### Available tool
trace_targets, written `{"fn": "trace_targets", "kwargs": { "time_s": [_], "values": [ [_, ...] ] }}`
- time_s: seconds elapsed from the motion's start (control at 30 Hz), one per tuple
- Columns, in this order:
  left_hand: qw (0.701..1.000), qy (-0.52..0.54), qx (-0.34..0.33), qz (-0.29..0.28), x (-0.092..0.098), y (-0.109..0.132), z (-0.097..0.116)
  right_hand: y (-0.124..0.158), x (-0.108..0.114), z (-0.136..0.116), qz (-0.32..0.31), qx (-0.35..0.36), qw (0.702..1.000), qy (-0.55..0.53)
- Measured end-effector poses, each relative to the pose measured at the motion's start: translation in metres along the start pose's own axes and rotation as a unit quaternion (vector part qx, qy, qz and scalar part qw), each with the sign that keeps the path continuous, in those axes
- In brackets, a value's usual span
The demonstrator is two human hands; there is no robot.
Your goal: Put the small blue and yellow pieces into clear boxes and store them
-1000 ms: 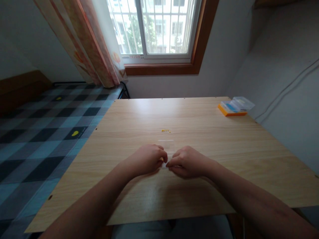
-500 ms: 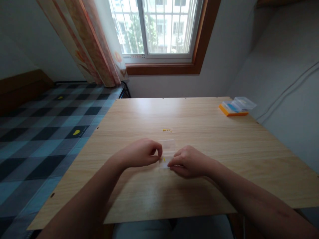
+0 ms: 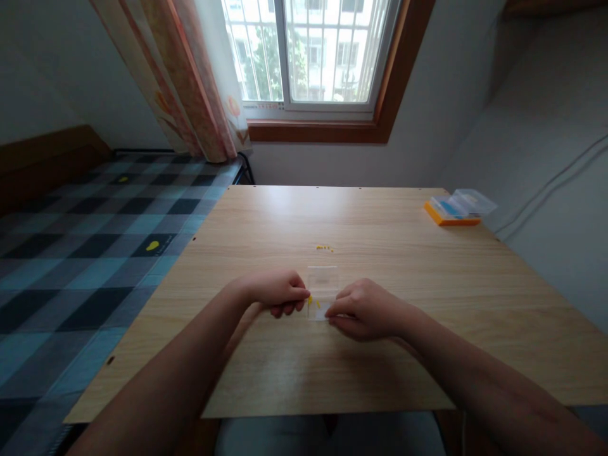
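A small clear plastic case (image 3: 323, 269), seemingly unfolded with its lid laid back, lies flat on the table between my hands. Inside its near half is a tiny yellow piece (image 3: 318, 304). My left hand (image 3: 287, 293) is at the case's left edge, thumb and forefinger pinched on another small yellow piece (image 3: 310, 299); its exact kind is too small to make out. My right hand (image 3: 363, 308) grips the near right corner of the case, its fingertips closed there. Several more yellow pieces (image 3: 324, 247) lie in a short row beyond the case.
An orange box (image 3: 456, 221) with clear lids and something blue inside stands at the far right of the wooden table (image 3: 266, 228). To the left is a bed with a checked cover (image 3: 109, 253). A chair seat (image 3: 327, 437) shows below the near edge.
My left hand has turned over, knuckles now rolled forward, and a yellow piece shows at its fingertips. My right hand stays at the case. The whole view has shifted slightly.
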State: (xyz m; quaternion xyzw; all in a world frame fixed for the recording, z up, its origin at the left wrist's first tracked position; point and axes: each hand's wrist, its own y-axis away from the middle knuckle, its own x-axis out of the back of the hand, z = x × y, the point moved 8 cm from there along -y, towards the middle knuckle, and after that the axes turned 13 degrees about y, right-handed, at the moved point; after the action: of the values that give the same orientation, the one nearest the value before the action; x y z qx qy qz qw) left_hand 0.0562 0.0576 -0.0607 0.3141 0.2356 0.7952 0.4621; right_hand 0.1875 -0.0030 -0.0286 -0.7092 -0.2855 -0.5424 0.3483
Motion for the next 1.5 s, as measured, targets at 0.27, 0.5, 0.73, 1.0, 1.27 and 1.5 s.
{"fn": "trace_targets", "kwargs": {
  "time_s": [0.27,0.5,0.73,1.0,1.27,1.5],
  "values": [
    [0.997,0.050,-0.008,-0.052,-0.016,-0.004,0.001,-0.003,0.009,-0.001,0.046,-0.025,0.998,0.025],
    [0.995,0.063,-0.017,-0.073,-0.018,-0.009,0.000,-0.007,0.004,-0.004,0.009,-0.041,0.998,0.052],
    [0.994,0.075,-0.024,-0.079,-0.019,-0.012,-0.002,-0.006,0.004,-0.002,0.017,-0.059,0.996,0.060],
    [0.995,0.067,-0.011,-0.079,-0.019,-0.009,0.000,-0.006,0.000,0.000,0.016,-0.062,0.996,0.067],
    [0.995,0.062,-0.008,-0.076,-0.019,-0.008,0.000,-0.006,0.001,-0.002,0.014,-0.062,0.995,0.074],
    [0.996,0.049,-0.014,-0.076,-0.018,-0.010,0.000,-0.008,0.003,-0.004,-0.002,-0.070,0.994,0.086]
  ]
}}
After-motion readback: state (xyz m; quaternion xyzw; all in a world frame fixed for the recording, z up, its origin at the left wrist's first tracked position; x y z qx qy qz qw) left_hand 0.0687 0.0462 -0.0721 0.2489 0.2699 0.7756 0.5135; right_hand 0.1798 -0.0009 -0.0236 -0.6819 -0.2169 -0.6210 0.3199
